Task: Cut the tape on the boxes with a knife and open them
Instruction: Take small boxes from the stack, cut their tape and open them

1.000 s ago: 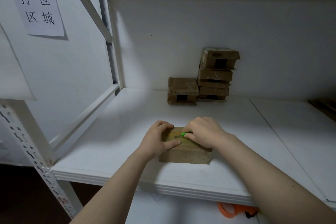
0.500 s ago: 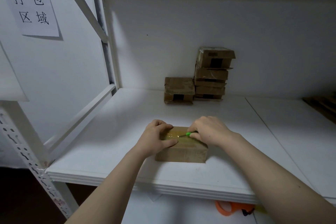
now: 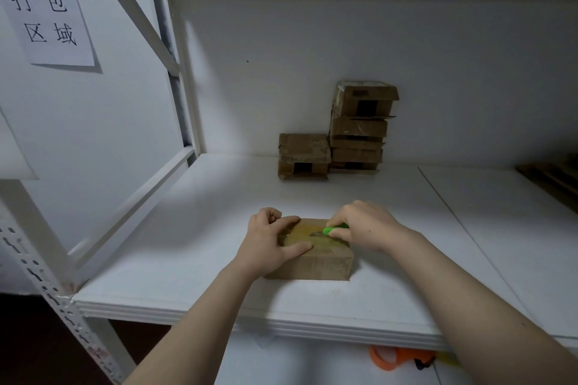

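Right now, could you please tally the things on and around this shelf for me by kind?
Cardboard boxes: 5 (box being cut, lone box, back stack of seemingly 3)
Green knife: 1
Paper sign: 1
Orange object lower down: 1
Total: 8

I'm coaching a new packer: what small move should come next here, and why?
Probably draw the knife rightward along the tape toward the right edge of the box. The right hand grips it, blade tip on the taped top, pointing at the left hand holding the left end; pulling away spares those fingers.
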